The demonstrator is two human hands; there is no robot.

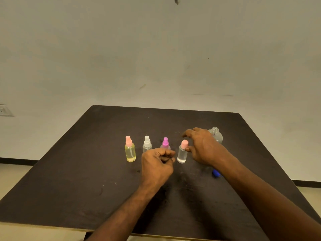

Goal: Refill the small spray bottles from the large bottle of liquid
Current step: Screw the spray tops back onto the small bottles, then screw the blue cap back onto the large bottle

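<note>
On the dark table point(69, 171) four small spray bottles stand upright in a row, apart from one another. Farthest left is the yellow-tinted bottle point(130, 152) with a pale pink spray head. Next stands a clear bottle with a white spray head point(147, 144), its lower body hidden behind the left hand point(156, 165). That hand hovers in front of the row with its fingers curled in toward the palm; whether they pinch anything small cannot be told. Just behind its knuckles rises the bottle with the magenta spray head point(165, 143). To the right stands a clear bottle with a pink cap point(182, 153), holding clear liquid. The right hand point(202, 147) is spread beside it, fingers loose and holding nothing, one fingertip just at the pink cap. Behind that hand stands the large clear bottle point(216, 135), uncapped, its threaded neck bare. A blue cap point(215, 173) lies on the table, partly hidden under the right forearm.
</note>
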